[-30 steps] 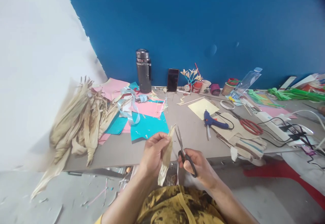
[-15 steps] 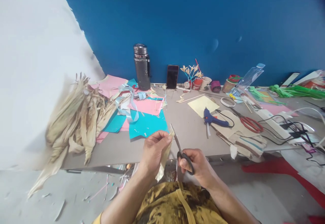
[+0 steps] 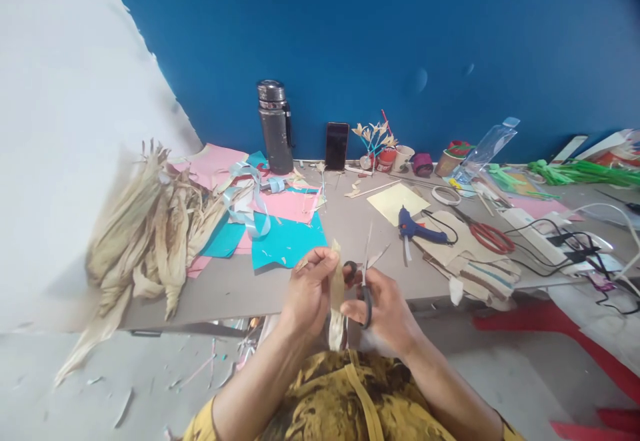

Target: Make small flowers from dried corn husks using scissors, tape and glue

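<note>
Pinched between the thumb and fingers of my left hand (image 3: 309, 288) is a pale strip of dried husk (image 3: 337, 298), which hangs down past the table's front edge. My right hand (image 3: 385, 308) has its fingers in the handles of a pair of scissors (image 3: 367, 271), just right of the strip. The blades are spread apart, point away from me and do not touch the strip. A pile of dried husks (image 3: 135, 234) lies at the left of the table.
Blue paper (image 3: 287, 238), a steel flask (image 3: 275, 128), a phone (image 3: 337, 146) and husk flowers (image 3: 375, 136) stand or lie beyond my hands. To the right are a blue glue gun (image 3: 420, 229), red-handled scissors (image 3: 493, 237), gloves (image 3: 487, 278) and a power strip (image 3: 537, 238) with cables.
The scissors have opened wide and turned, their blades now away from the strip. The husk strip hangs straighter, and its tip stands up above my left fingers.
</note>
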Demonstrator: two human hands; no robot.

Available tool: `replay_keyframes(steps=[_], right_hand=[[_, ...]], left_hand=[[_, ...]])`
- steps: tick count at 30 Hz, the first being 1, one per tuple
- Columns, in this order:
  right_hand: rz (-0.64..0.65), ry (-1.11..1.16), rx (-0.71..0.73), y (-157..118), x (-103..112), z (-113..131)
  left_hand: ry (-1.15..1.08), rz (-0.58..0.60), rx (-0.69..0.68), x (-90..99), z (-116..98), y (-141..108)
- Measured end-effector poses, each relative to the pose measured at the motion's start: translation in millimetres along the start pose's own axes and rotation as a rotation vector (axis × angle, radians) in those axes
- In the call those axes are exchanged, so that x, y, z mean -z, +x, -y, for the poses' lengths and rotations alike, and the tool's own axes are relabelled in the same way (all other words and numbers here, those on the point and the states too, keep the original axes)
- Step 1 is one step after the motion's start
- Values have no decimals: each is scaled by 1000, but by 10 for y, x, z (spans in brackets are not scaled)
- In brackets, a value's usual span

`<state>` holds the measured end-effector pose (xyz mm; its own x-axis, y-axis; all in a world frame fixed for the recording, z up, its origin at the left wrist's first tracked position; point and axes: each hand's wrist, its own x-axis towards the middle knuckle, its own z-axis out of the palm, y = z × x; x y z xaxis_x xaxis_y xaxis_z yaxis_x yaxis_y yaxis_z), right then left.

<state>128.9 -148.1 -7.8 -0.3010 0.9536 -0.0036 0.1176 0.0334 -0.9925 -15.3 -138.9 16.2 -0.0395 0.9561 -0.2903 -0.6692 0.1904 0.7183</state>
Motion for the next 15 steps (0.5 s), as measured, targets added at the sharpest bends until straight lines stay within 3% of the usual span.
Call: replay_keyframes(steps=[5, 10, 15], right_hand=[[-160, -2, -93, 42, -19, -37], [-141, 64, -126, 72, 74, -39], [-150, 53, -55, 92, -61, -8]], left_hand=[[-16, -9, 50, 45, -18, 25], [-17, -30, 33, 57, -16, 35], [-90, -26, 24, -14, 20, 33]])
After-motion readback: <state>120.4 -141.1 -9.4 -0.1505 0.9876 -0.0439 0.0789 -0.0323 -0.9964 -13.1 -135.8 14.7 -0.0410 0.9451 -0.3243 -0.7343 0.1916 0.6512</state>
